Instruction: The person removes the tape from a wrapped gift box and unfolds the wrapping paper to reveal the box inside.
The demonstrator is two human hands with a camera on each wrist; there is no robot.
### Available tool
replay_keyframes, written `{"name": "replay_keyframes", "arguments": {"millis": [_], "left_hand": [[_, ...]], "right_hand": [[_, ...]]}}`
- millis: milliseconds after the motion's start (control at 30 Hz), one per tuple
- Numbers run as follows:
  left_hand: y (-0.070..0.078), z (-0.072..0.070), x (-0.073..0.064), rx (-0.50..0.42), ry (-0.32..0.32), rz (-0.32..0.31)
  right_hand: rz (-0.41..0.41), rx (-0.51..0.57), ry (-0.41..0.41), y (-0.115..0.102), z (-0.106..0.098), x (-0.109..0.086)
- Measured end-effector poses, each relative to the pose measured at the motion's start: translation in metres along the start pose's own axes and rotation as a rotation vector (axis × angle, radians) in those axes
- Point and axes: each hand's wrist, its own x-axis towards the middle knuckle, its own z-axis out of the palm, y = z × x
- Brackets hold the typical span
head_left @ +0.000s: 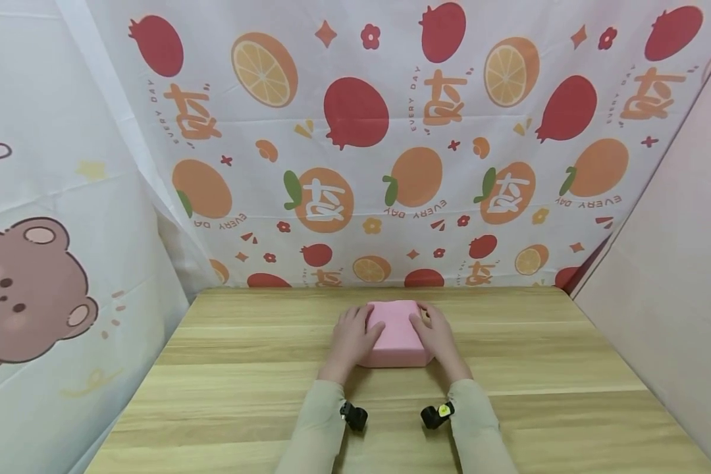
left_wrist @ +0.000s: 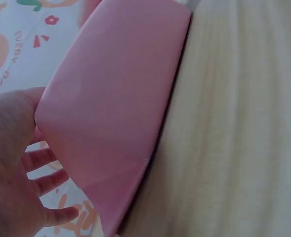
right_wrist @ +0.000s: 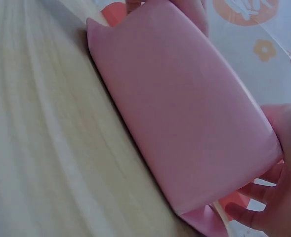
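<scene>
A box-shaped parcel in smooth pink paper (head_left: 395, 332) sits on the wooden table, its long side facing me. My left hand (head_left: 353, 334) grips its left end, thumb over the top edge and the other fingers down the side. At the opposite end my right hand (head_left: 437, 332) holds it the same way. Both wrist views show the pink front face (left_wrist: 105, 84) and loose paper sticking out at the ends, such as a folded flap (right_wrist: 207, 220) below the right hand. A small brownish patch shows beside the right thumb in the head view.
The wood-grain table (head_left: 243, 388) runs back to a fruit-print cloth (head_left: 355, 164). A white cloth with a bear print (head_left: 29, 289) hangs on the left, and a pale wall (head_left: 669, 263) stands on the right. Small black cameras (head_left: 355, 417) sit at both wrists.
</scene>
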Motion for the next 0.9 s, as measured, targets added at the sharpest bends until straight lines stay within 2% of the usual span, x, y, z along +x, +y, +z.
{"name": "replay_keyframes", "arguments": {"millis": [200, 400, 700, 900], "left_hand": [[0.000, 0.000, 0.016, 0.021, -0.031, -0.006], [0.001, 0.002, 0.026, 0.036, -0.067, 0.015], [0.001, 0.004, 0.028, 0.034, -0.077, 0.013], [0.006, -0.003, 0.022, 0.056, -0.064, 0.037]], "right_hand": [[-0.037, -0.085, -0.069, -0.002, 0.000, 0.012], [-0.029, -0.106, -0.122, -0.001, 0.002, 0.019], [-0.053, -0.122, -0.113, -0.004, 0.001, 0.018], [-0.100, -0.134, -0.087, -0.010, -0.002, 0.013]]}}
